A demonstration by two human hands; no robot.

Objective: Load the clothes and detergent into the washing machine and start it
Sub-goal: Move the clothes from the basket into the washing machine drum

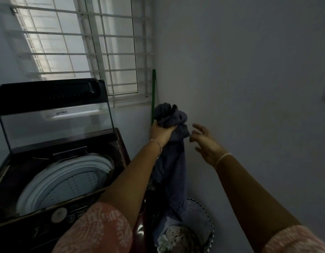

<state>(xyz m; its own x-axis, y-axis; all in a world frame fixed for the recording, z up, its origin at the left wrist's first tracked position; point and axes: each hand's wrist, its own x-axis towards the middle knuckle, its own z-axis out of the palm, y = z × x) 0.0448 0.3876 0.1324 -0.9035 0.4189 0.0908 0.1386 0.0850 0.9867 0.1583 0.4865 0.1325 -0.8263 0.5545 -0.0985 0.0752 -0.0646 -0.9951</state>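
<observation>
A top-loading washing machine stands at the left with its glass lid raised and its white perforated drum showing. My left hand grips a bunched blue striped garment lifted high to the right of the machine; the cloth hangs down toward a laundry basket on the floor. My right hand hovers beside the garment with fingers spread, holding nothing. More clothes, one pale and spotted, lie in the basket. No detergent is visible.
A barred window sits behind the machine. A green pole leans in the corner. A bare grey wall fills the right side. The machine's control panel with a round knob faces me at the bottom left.
</observation>
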